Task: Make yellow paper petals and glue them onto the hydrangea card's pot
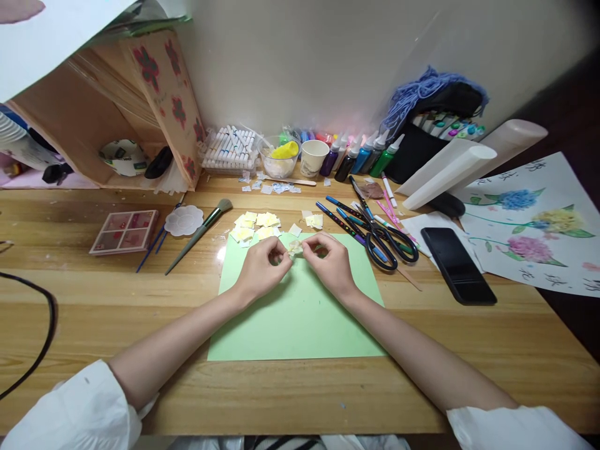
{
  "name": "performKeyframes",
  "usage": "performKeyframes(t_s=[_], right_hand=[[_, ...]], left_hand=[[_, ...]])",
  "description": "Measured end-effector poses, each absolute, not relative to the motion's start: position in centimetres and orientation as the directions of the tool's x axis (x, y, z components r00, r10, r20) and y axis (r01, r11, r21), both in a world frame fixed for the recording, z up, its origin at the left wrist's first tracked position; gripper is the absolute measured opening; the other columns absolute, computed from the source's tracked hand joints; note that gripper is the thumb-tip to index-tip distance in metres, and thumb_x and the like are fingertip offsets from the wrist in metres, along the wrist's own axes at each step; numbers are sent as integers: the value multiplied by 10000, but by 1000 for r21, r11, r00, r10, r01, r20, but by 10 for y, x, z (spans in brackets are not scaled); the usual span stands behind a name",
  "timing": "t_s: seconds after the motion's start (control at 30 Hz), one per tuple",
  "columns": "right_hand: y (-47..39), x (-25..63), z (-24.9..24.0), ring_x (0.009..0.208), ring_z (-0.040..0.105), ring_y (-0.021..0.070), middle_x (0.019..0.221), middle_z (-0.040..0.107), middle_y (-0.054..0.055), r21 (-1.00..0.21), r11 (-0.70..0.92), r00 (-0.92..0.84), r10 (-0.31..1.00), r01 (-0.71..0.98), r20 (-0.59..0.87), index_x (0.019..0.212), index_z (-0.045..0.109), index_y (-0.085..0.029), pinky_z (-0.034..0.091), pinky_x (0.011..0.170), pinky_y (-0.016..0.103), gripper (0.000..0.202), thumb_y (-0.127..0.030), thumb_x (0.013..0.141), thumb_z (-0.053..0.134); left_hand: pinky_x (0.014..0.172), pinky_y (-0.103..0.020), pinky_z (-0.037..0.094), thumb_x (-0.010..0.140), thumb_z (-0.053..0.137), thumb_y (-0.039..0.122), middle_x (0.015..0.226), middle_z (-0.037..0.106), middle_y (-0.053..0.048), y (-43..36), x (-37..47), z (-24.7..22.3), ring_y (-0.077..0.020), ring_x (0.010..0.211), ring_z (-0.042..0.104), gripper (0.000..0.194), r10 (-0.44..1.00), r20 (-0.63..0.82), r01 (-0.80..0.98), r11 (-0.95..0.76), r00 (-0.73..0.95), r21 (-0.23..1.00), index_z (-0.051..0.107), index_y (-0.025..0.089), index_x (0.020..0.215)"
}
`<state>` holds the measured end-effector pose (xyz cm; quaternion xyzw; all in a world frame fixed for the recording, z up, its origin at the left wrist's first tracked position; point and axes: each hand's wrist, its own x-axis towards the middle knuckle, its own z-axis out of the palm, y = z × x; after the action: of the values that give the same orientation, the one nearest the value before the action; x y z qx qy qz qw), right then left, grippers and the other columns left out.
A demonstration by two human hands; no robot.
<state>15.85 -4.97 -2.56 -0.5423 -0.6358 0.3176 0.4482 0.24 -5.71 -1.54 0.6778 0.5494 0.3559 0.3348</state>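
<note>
My left hand (265,265) and my right hand (330,262) meet over the upper part of a light green sheet of paper (290,325). Between their fingertips is a small crumpled piece of pale yellow paper (294,249), pinched from both sides. Just beyond the left hand lies a pile of small yellow and white paper pieces (257,226). A few more paper squares (313,220) rest past the sheet's top edge, in front of the right hand.
Black-handled scissors (382,247) and several pens lie right of the sheet, then a black phone (457,265) and a flower painting (529,225). Leftward are a makeup brush (201,234), a white palette (184,220) and a pink case (124,231). A paper cup (313,157) and paint bottles (363,156) line the back.
</note>
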Motion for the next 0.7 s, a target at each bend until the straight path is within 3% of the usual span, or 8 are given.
performKeyframes(t_s=[0.27,0.4,0.53,0.7], right_hand=[[-32,172,-34,674,585,153,722,629,30,-934,111,136,977,341,165,711,619,-157,463,604,262,179,-317,777,576],[-19,186,-34,681,578,164,747,624,45,-866,202,199,926,458,321,752,648,-150,476,622,294,157,-277,798,567],[-20,189,-30,830,574,194,887,617,71,-685,411,60,832,602,552,965,676,-199,489,735,348,211,-190,846,501],[-33,179,-25,905,562,207,945,593,67,-505,702,-369,702,502,609,1046,643,-239,479,810,380,276,-230,772,616]], left_hand=[[545,-221,341,724,494,181,604,496,32,-57,2,-15,-96,565,436,106,988,87,505,-138,124,852,454,179,626],[556,-226,345,734,489,186,625,510,25,-57,1,-17,-102,578,438,95,987,85,495,-140,133,858,463,180,643],[551,-229,344,753,493,213,635,526,18,-56,1,-18,-105,571,436,93,986,85,481,-144,142,865,496,178,668],[548,-222,339,779,503,227,631,514,26,-55,0,-16,-99,570,436,102,985,84,446,-144,153,883,524,169,698]])
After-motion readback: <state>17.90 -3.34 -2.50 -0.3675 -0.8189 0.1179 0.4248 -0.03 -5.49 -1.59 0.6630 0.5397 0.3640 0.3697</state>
